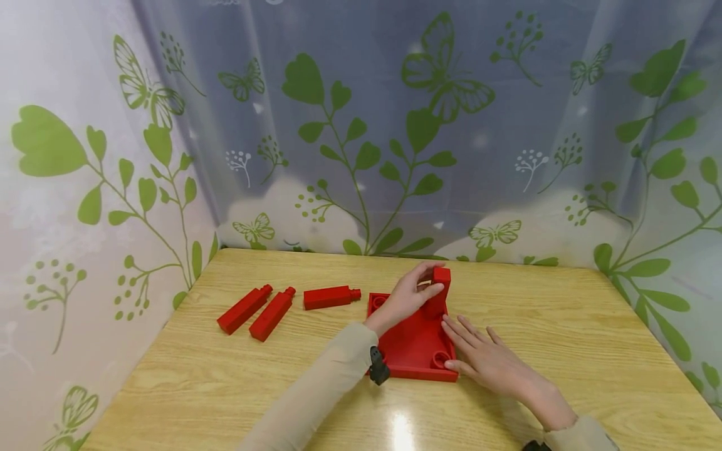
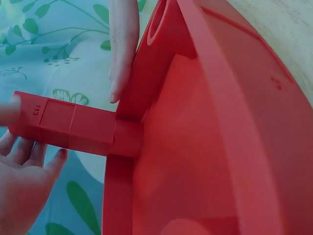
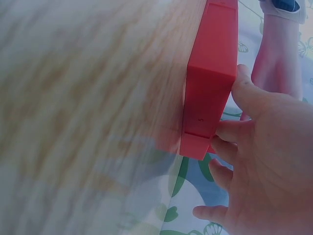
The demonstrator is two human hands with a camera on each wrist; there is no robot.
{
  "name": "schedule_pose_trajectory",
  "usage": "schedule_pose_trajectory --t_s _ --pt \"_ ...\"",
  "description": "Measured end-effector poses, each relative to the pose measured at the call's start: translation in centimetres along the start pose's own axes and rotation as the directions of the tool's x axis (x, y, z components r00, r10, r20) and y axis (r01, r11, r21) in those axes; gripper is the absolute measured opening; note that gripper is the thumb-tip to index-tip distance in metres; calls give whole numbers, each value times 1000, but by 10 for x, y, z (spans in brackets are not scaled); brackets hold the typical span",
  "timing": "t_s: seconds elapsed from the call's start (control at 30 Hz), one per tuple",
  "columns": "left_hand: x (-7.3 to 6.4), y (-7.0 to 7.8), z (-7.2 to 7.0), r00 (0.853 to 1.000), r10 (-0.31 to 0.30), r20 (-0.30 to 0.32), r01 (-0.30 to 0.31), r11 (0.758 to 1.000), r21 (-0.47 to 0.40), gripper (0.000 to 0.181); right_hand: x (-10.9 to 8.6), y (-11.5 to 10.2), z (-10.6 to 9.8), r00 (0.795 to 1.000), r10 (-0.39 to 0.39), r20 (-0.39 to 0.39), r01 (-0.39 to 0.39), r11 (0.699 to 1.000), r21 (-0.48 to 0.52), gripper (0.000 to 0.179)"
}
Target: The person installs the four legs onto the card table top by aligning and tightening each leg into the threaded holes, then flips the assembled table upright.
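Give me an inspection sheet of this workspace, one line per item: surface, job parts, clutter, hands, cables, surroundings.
Surface: wood-grain table, glare near the front.
Job parts: red tray with round corner sockets; red leg upright at its far right corner, seating depth unclear; three loose red legs lying left of the tray.
Clutter: nothing seen.
Hands: left hand grips the upright leg near its top; right hand rests against the tray's right side, fingers extended.
Cables: nothing seen.
Surroundings: curtain printed with green leaves and butterflies.

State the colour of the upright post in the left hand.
Red; the upright post shows best in the left wrist view.
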State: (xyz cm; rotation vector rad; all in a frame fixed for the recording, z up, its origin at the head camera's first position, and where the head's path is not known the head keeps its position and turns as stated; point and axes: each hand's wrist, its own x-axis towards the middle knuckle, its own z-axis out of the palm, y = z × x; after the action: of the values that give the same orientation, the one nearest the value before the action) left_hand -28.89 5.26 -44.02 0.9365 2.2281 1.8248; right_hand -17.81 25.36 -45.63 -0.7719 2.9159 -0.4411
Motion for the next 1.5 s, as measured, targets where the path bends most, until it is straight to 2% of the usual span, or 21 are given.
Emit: schedule_pose_trajectory --t_s 0.1,0.2,0.37,0.5,0.8,1.1,1.4,1.5 --pt "-1 1 4 998 -12 -59 14 999 42 57 0 0 0 1000 3 0 -3 1000 4 77" --pt "-1 2 8 989 -1 -151 16 995 98 62 1 0 -1 1000 5 2 -5 1000 10 78" --pt "0 2 15 953 40 -300 9 987 160 58 1 0 0 1000 10 10 -10 1000 14 79" --pt "1 2 19 933 45 -356 24 982 186 58 1 0 -1 1000 11 13 -11 1000 17 79" --pt "1 5 23 924 9 -383 58 985 163 50 1 -3 -2 1000 8 8 -8 1000 3 79" --pt "2 6 23 928 17 -373 52 983 174 45 1 -3 -1 1000 6 -10 -6 1000 -11 78" --pt "3 7 25 923 22 -384 71 971 227 44 1 -2 -1 1000 0 -12 0 1000 -13 78" --pt "3 8 24 927 22 -374 71 970 234 44 1 -2 -1 1000 -5 -15 5 1000 -16 78"
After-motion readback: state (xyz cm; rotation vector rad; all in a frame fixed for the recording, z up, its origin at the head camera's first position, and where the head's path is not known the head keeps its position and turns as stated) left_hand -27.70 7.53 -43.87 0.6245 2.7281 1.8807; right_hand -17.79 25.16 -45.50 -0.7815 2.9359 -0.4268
